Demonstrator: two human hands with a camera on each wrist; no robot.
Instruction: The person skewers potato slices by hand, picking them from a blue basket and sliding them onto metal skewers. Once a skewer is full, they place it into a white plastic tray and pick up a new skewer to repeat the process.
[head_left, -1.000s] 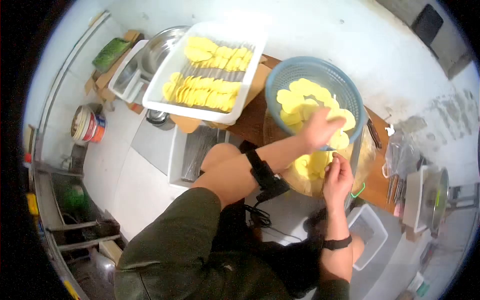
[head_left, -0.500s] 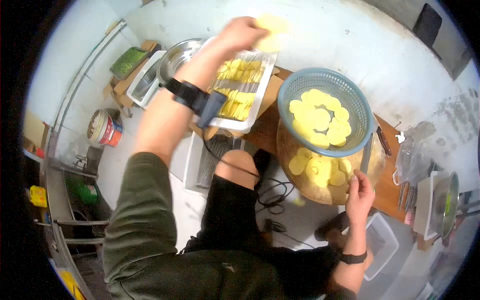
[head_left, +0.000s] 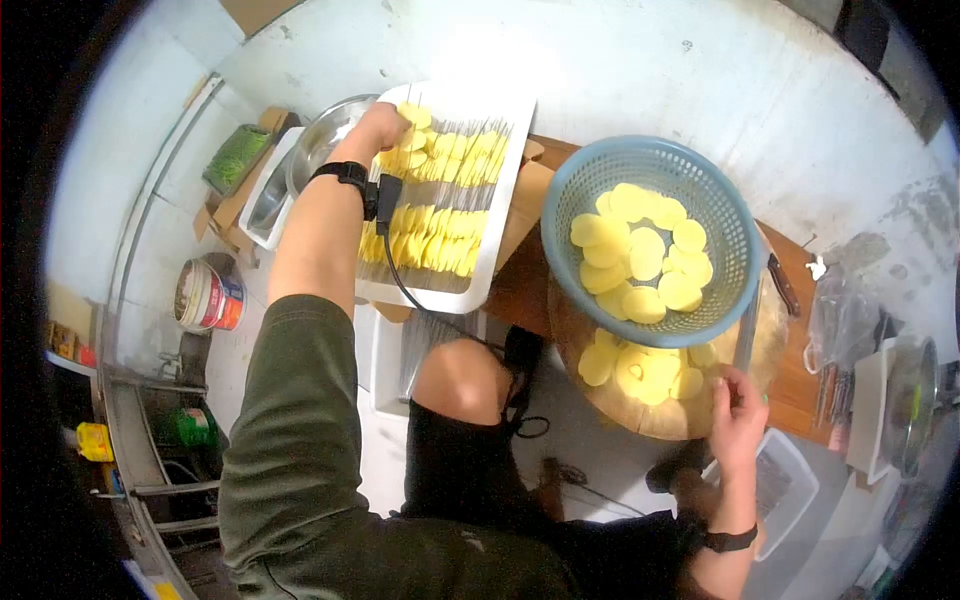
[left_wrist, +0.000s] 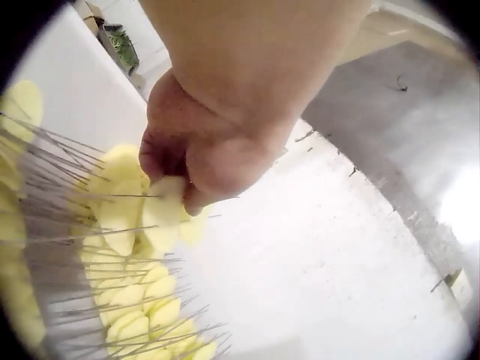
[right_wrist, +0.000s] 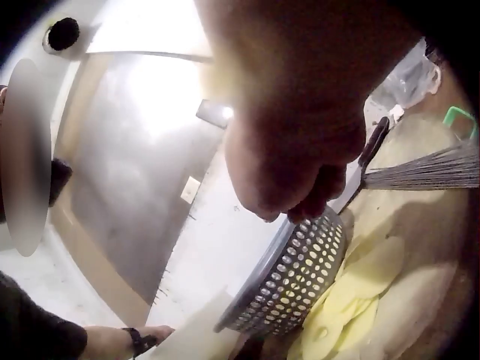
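My left hand (head_left: 383,126) is at the far left corner of a white tray (head_left: 508,215). Its fingers grip one end of a skewer of yellow potato slices (left_wrist: 163,212), beside rows of skewered slices (head_left: 440,240) on thin sticks. Bent fingers of my right hand (head_left: 740,420) are at the near right edge of a round wooden board (head_left: 610,405), close to loose potato slices (head_left: 648,376) and a bundle of thin skewers (right_wrist: 427,171). I cannot tell whether its fingertips pinch anything. A blue-grey colander (head_left: 575,170) of slices overlaps the board.
A knife (head_left: 783,284) lies at the board's right, near a clear plastic bag (head_left: 840,310). Behind the tray's left side is a steel bowl (head_left: 325,140). A black cable (head_left: 405,285) runs from my left wrist. White tubs (head_left: 790,490) stand on the floor.
My left hand went from the colander, up past the tray's far end with yellow slices, then down to the tray's far left corner. My right hand has drawn back from the loose slices toward the board's edge.
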